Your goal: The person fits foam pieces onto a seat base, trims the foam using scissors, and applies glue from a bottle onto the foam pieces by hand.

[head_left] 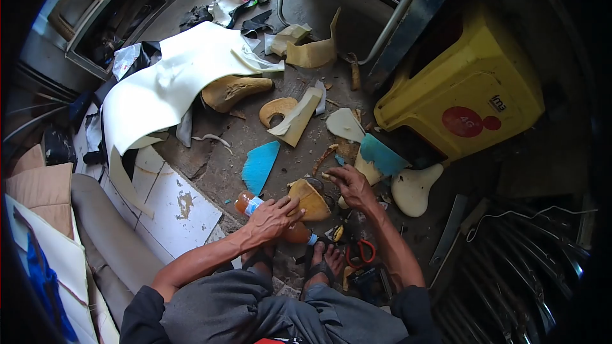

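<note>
L hand [274, 218] is lying w/ fingers half-spread, tips touching tan foam [310, 202] btwn the hands, palm over the bottle [296, 234]. R hand [352, 186] is pinching a small scrap [326, 176]. Red-handled scissors [363, 252] are lying nr the R foot [333, 260]; blue foam [260, 167] is resting beyond the bottle, yellow stool [472, 83] leaning far R.

Left hand [275, 218] lies back up, fingers bent — right hand [352, 187] sits slightly farther, fingers curled, both forearms angled inward
</note>
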Demonstrator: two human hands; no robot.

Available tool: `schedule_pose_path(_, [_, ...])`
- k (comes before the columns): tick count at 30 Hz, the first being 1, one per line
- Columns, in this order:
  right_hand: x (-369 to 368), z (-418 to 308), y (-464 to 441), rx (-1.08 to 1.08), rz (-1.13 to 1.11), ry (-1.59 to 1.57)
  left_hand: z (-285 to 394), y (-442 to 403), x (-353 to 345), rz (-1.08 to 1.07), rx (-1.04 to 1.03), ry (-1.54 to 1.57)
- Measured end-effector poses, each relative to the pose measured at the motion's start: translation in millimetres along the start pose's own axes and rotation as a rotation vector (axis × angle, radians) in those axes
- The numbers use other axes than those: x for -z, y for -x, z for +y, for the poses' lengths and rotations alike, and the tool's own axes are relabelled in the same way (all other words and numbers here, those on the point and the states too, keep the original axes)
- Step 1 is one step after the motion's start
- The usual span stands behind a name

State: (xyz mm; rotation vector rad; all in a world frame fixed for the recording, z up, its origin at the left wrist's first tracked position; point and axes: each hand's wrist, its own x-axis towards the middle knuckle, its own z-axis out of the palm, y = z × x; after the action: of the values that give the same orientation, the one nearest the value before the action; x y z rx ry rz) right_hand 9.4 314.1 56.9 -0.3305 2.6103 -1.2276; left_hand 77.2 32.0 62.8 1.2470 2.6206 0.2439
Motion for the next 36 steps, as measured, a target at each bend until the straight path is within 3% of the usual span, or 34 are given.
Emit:
schedule_pose_path(6, [-7.6,-1.9,-40.7,0.182,-0.146,0.068,-5.2,8.9,-3.7,0.005,0.043,0.012])
schedule_pose_path(18, [-17.7,-2.8,-103.9,0.216,-0.643,0.222,12.6,10.2,-4.4,0.046,0.025,-0.040])
schedule_pose_path(25, [-14.4,-14.3,-109.1,0.226,-0.782,0.244,18.2,8.3,0.3,0.016,0.043,-0.072])
schedule_pose_path(36, [-4.3,-30.2,-104.2,0.248,-0.806,0.311,22.0,8.0,0.2,0.020,0.076,-0.068])
